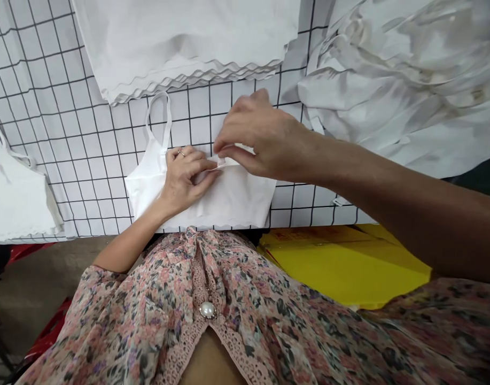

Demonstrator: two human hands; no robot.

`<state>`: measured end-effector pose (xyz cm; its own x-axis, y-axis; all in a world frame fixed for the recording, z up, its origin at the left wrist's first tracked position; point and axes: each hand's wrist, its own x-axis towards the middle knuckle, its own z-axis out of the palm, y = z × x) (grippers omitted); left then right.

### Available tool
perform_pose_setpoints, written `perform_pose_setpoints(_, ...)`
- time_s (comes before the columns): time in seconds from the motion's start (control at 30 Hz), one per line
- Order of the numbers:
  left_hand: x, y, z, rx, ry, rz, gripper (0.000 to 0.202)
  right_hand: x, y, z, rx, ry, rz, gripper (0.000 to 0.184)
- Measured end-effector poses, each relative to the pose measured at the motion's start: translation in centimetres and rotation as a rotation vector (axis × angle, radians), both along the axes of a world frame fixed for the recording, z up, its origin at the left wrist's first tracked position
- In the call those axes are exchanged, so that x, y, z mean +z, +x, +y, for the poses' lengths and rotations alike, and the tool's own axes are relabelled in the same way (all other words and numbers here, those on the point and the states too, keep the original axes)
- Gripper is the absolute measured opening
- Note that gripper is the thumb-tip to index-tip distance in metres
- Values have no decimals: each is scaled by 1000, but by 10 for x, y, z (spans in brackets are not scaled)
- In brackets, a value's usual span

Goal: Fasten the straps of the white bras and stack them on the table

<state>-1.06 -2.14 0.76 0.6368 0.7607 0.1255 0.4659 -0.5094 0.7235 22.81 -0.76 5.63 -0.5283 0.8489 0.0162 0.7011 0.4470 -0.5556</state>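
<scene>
A white camisole top [236, 195] with thin straps lies flat on the grid-patterned table in front of me. My left hand [186, 179], a ring on one finger, rests on the top, its thumb and index finger closed on the upper edge near the middle. My right hand [261, 136] comes in from the right just above that edge. Its thumb and index finger are pinched together at a small pale tab [221, 161] on the edge, and its other fingers are curled and slightly blurred. One strap [167, 125] loops up beyond my left hand.
A neat stack of white garments [188, 40] with wavy hems lies at the far side of the table [40, 85]. At right is a loose heap of white garments [405, 91]; at left, more white tops [18, 198]. Something yellow [341, 262] is below the near edge.
</scene>
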Motion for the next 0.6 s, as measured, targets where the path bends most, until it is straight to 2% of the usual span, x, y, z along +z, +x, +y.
perform_pose_setpoints(0.07,1,0,0,33,-20,-25,22,7,3,-2,-103,48,-3,27)
perform_pose_setpoints(0.13,3,0,0,46,-36,-41,23,7,8,-11,-162,67,23,28)
perform_pose_setpoints(0.27,8,1,0,33,-39,-24,29,-14,7,-44,-176,82,121,38)
perform_pose_setpoints(0.37,9,1,0,34,-22,-46,33,-27,-1,-60,-206,74,146,37)
perform_pose_setpoints(0.47,8,0,0,23,-22,-54,32,-27,-2,-62,-211,32,167,38)
perform_pose_setpoints(0.6,7,-2,1,4,-35,-64,27,-14,3,-50,-254,-42,262,36)
